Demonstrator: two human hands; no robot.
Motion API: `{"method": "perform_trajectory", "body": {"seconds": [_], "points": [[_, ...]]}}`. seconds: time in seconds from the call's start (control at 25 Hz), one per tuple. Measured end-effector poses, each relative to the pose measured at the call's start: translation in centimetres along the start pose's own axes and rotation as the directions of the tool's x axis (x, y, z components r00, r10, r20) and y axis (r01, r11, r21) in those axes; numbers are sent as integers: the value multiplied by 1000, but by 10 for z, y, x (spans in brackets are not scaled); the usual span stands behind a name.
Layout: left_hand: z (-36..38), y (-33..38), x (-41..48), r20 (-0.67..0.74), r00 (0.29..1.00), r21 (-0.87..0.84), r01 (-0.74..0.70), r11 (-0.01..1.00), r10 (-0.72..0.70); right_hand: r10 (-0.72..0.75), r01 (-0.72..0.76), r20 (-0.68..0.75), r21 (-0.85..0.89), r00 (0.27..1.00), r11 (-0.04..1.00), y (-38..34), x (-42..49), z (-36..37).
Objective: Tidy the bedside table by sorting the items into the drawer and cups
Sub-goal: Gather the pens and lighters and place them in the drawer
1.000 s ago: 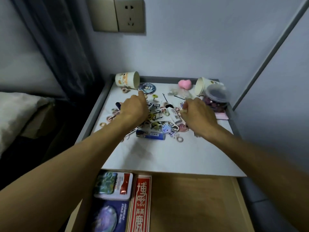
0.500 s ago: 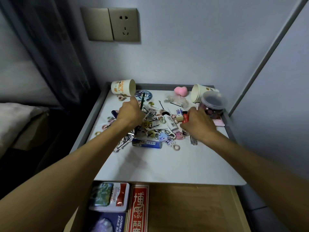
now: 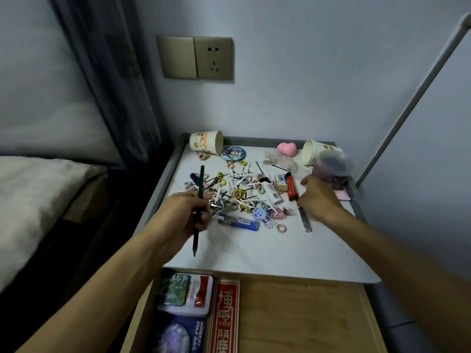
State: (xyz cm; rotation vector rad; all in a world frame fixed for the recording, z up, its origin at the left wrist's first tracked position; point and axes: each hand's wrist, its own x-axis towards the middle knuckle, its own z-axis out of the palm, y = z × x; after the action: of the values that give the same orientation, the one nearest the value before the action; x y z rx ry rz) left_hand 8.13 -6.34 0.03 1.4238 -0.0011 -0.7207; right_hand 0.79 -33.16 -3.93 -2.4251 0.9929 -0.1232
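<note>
My left hand (image 3: pixel 188 215) grips a dark green pencil (image 3: pixel 201 182) above the near left part of the white tabletop (image 3: pixel 254 253), with its tip pointing toward me. My right hand (image 3: pixel 318 197) rests knuckles-up beside the lower end of a red lighter (image 3: pixel 292 187); its fingertips are hidden. A clear pen (image 3: pixel 305 221) sticks out from under it. Two paper cups lie on their sides at the back, one on the left (image 3: pixel 206 143) and one on the right (image 3: pixel 313 151). Hair ties, hairpins and charms form a pile (image 3: pixel 239 189) between my hands. The wooden drawer (image 3: pixel 293 314) is open below.
A blue lighter (image 3: pixel 239 222) lies at the front of the pile. A pink heart (image 3: pixel 286 148), a round badge (image 3: pixel 231 154) and a lidded clear jar (image 3: pixel 332 166) sit at the back. The drawer's left side holds a tin (image 3: pixel 186 293) and a red box (image 3: pixel 224 317). A bed (image 3: pixel 38 194) stands left.
My left hand picked the green pencil out of the pile and drew back toward me with it. My right hand shifted slightly right, off the red lighter's top.
</note>
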Motion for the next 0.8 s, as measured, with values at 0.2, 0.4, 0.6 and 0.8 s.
{"method": "perform_trajectory", "body": {"seconds": [0.2,0.4,0.6,0.8], "points": [[5,-17,-7,6,1000,-2,4,1000,-4,42,-37,11,-282,999,959,-3,-9,4],[12,-17,-10,14,992,207,-124,970,124,-40,-39,-313,-242,949,969,-29,-37,6],[3,-1,-15,-59,971,189,-216,958,230,-531,524,122,89,838,847,-70,-76,0],[-23,13,-29,102,975,494,-222,840,198,-509,349,345,429,789,833,-119,-76,-7]]}}
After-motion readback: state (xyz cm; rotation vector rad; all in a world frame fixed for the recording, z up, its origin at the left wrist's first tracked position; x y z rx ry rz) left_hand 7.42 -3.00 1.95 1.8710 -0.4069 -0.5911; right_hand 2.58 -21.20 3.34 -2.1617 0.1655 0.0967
